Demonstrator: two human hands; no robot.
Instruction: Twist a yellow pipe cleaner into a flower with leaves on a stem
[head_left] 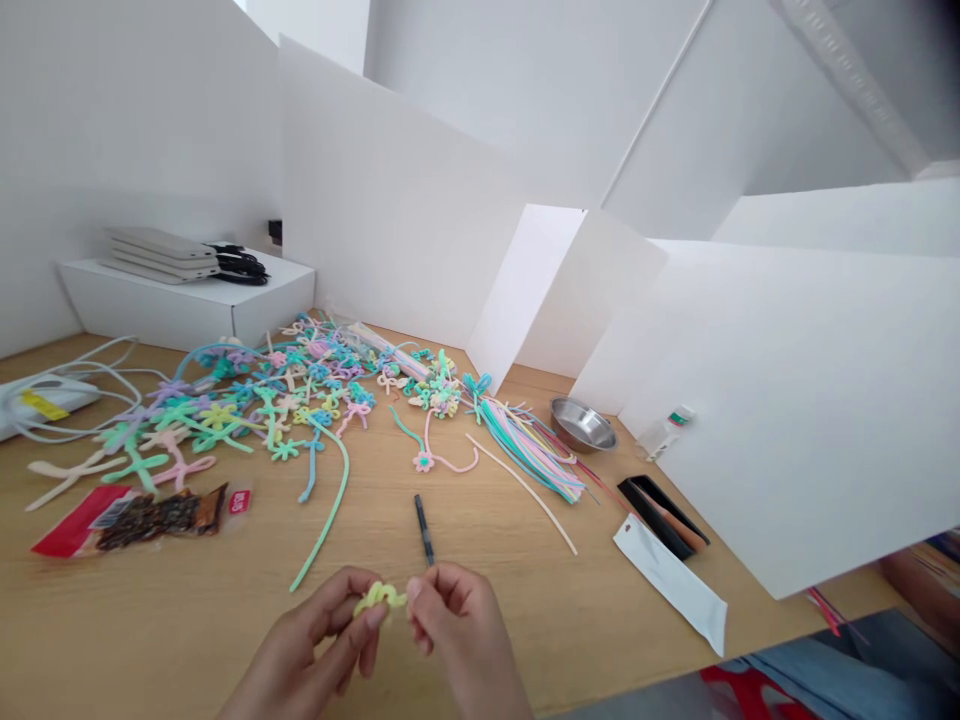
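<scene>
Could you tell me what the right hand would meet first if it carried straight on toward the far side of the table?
Probably the black pen, lying just beyond the right hand on the table; depth is hard to judge.

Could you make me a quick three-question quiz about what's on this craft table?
1. True or false: both hands pinch the yellow-green looped strip.
2. What lies on the table just beyond the hands? A) black pen B) scissors C) spoon
3. Which side of the steel bowl has the bundle of straight pastel strips?

Key: 1. True: left hand and right hand both hold it. 2. A, the black pen. 3. Its left.
</scene>
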